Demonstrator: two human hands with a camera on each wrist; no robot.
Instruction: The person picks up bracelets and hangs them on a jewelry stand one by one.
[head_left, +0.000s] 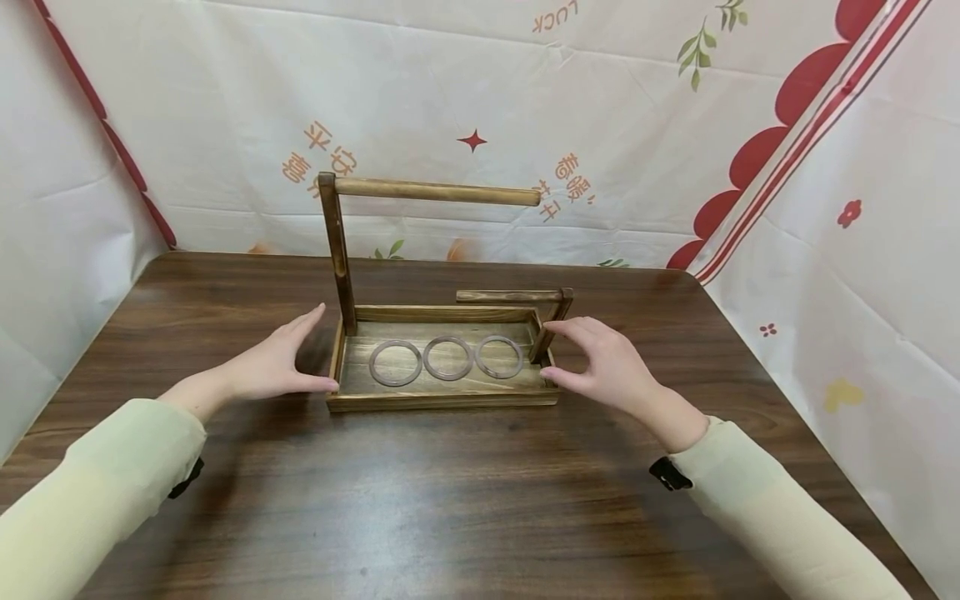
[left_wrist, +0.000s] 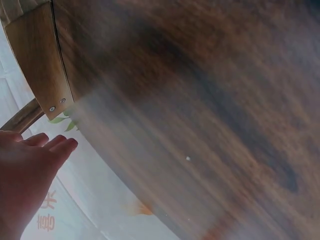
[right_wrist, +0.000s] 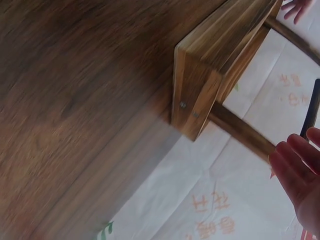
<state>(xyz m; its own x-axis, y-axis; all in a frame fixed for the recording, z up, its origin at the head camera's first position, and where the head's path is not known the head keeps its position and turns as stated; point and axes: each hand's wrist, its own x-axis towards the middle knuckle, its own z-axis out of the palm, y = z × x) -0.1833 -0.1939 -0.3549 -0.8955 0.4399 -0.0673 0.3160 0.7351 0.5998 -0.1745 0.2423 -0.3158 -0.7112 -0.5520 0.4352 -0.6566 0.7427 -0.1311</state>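
Observation:
A wooden tray stand [head_left: 442,402] rests on the table with three pale, translucent bangles [head_left: 396,363] lying side by side on its floor. A tall post with a long bar [head_left: 438,191] rises at its left end, and a short post with a shorter bar [head_left: 510,296] at its right end. My left hand [head_left: 273,358] is spread beside the left end, thumb tip right at the front corner. At the opposite end my right hand [head_left: 603,358] has thumb and fingers apart, fingertips overlapping the short post. In the right wrist view the right hand's fingers [right_wrist: 295,165] look loosely extended.
The dark wood-grain table [head_left: 450,500] extends around the stand. A white printed cloth [head_left: 450,83] with red scalloped trim hangs behind it and along both sides. In the left wrist view, a tiny white speck [left_wrist: 188,158] lies on the tabletop.

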